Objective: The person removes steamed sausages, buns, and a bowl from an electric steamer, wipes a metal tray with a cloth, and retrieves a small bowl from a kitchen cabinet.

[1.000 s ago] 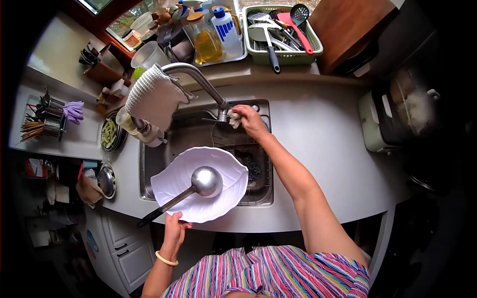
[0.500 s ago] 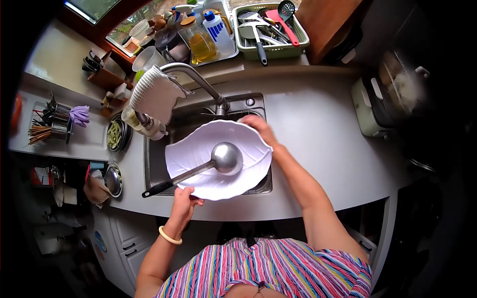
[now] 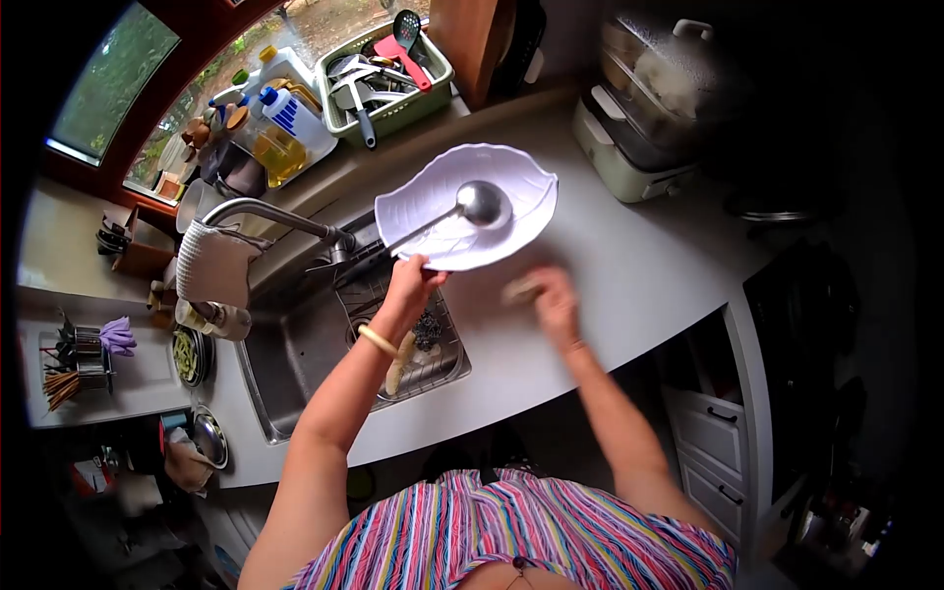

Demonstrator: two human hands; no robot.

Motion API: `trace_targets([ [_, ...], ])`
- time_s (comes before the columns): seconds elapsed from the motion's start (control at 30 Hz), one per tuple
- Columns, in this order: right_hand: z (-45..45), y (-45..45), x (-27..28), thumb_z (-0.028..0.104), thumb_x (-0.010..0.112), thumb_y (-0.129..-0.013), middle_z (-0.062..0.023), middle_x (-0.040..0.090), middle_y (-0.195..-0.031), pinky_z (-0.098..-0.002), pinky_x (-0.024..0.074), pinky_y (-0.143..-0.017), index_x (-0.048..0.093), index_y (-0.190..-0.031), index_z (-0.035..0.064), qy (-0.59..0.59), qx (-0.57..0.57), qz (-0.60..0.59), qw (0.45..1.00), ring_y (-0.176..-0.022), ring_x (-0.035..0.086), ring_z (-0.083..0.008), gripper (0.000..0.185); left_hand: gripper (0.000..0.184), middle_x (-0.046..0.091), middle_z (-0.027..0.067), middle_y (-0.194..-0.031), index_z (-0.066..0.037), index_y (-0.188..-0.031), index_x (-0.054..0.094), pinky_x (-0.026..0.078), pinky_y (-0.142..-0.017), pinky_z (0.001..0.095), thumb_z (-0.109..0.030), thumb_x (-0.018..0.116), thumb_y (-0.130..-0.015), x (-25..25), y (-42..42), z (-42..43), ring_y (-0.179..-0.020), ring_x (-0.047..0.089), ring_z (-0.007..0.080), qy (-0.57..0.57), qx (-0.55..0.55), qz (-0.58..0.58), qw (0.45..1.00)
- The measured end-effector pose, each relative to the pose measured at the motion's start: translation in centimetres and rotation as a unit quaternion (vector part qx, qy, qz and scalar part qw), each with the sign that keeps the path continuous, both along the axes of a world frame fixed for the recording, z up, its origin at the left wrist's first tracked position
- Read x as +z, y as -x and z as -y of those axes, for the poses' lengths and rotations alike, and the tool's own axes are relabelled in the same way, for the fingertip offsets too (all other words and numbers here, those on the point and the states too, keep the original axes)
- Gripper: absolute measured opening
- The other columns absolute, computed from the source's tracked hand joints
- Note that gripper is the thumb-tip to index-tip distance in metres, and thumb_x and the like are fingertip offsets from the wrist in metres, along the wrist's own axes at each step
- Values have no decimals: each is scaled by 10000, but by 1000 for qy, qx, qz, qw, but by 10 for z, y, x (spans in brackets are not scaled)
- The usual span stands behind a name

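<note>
A white leaf-shaped dish (image 3: 418,202) is tilted over the counter behind the sink's right end. My left hand (image 3: 413,282) grips its near rim. A steel ladle (image 3: 482,204) lies in the dish, bowl at the middle, its dark handle reaching out over the left rim near my left hand. My right hand (image 3: 558,307) is apart from the dish, over the counter nearer my body and blurred by motion. Its fingers are closed on a small pale, tan thing (image 3: 521,291) whose kind I cannot make out.
The steel sink (image 3: 285,364) has a wire rack with a dark scrubber (image 3: 426,331) and a pale long piece. A faucet (image 3: 295,224) with a hanging cloth (image 3: 211,264) arches on the left. Behind are a utensil basket (image 3: 447,90) and bottles (image 3: 293,116); a steamer (image 3: 629,157) stands right.
My left hand has carried the dish and ladle from over the sink up and right toward the counter. My right hand has left the dish's far side and come nearer my body. The view has turned rightward.
</note>
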State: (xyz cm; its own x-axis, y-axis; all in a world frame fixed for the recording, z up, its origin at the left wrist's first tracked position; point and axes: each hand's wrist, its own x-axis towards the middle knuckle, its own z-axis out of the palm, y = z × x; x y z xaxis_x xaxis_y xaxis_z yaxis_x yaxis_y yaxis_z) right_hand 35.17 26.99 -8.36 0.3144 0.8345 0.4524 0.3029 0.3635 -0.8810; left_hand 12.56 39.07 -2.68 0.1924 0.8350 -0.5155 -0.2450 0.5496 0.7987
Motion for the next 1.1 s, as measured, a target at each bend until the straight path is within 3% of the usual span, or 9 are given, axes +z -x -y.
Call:
trace_targets([
  [0.03, -1, -48, 18, 19, 408, -848, -123, 605, -946, -313, 464, -807, 594, -1028, 0, 47, -25, -419, 907, -850, 581, -255, 260, 244, 591, 150, -746, 103, -910, 509, 502, -517, 252, -80, 370, -829, -10, -8, -12, -580, 577, 195, -12, -13, 6, 1000],
  [0.1, 18, -204, -41, 6, 432, -843, -165, 606, -985, -346, 464, -815, 581, -1063, -11, 81, -335, 126, 930, -883, 578, -285, 267, 250, 592, 151, -755, 105, -917, 509, 511, -522, 257, -74, 359, -828, -29, -27, -34, -589, 582, 200, -27, -17, 13, 999],
  [0.2, 58, -317, -59, 26, 544, -772, -154, 570, -1115, -398, 430, -872, 603, -1066, 100, 322, -545, 196, 749, -1006, 535, -330, 310, 257, 589, 168, -818, 104, -1001, 464, 533, -552, 273, -65, 347, -846, -36, -44, -56, -635, 599, 223, -1, 10, 3, 1000],
  [0.27, 61, -301, -57, 46, 532, -786, -157, 581, -1081, -406, 443, -848, 606, -1055, 136, 305, -503, 321, 742, -979, 545, -339, 294, 259, 600, 143, -762, 99, -955, 504, 519, -529, 266, -59, 338, -834, -52, -47, -71, -597, 596, 206, -17, 5, -8, 1000],
  [0.53, 95, 54, 5, -28, 525, -732, -75, 590, -981, -364, 416, -858, 616, -980, 93, 103, 91, 216, 967, -939, 537, -269, 291, 346, 589, 192, -990, 95, -1114, 458, 556, -694, 298, -174, 362, -920, -52, -53, -84, -803, 616, 253, 16, 6, 2, 1000],
  [0.6, 105, 23, -36, 18, 462, -863, -95, 565, -1010, -301, 436, -814, 550, -994, -4, 145, -16, -9, 989, -913, 537, -197, 160, 432, 590, 197, -973, 98, -1095, 458, 534, -788, 321, -298, 434, -925, -41, -47, -75, -824, 627, 249, 33, -29, 49, 998],
  [0.77, 129, -51, -32, 20, 487, -757, -133, 551, -1123, -419, 412, -848, 554, -1150, 61, 175, -351, 410, 824, -1021, 520, -315, 401, 263, 614, 141, -812, -18, -970, 474, 519, -575, 297, -273, 490, -904, -17, 4, 49, -638, 613, 197, -172, -134, 43, 975],
  [1.0, 150, 237, -16, -1, 478, -805, -145, 571, -1100, -395, 399, -925, 570, -1100, 31, 139, 8, 357, 924, -1061, 516, -302, 311, 263, 618, 79, -825, -11, -1106, 493, 479, -477, 227, -140, 494, -877, -23, 184, 258, -616, 588, 111, -60, -97, -36, 993],
  [1.1, 145, 338, -3, -32, 511, -769, -131, 587, -1034, -353, 429, -859, 575, -1069, 30, 108, 199, 243, 943, -973, 558, -267, 313, 277, 603, 80, -900, -3, -1079, 529, 506, -627, 272, -148, 545, -843, -34, 267, 269, -744, 593, 154, -150, -31, -233, 960],
])
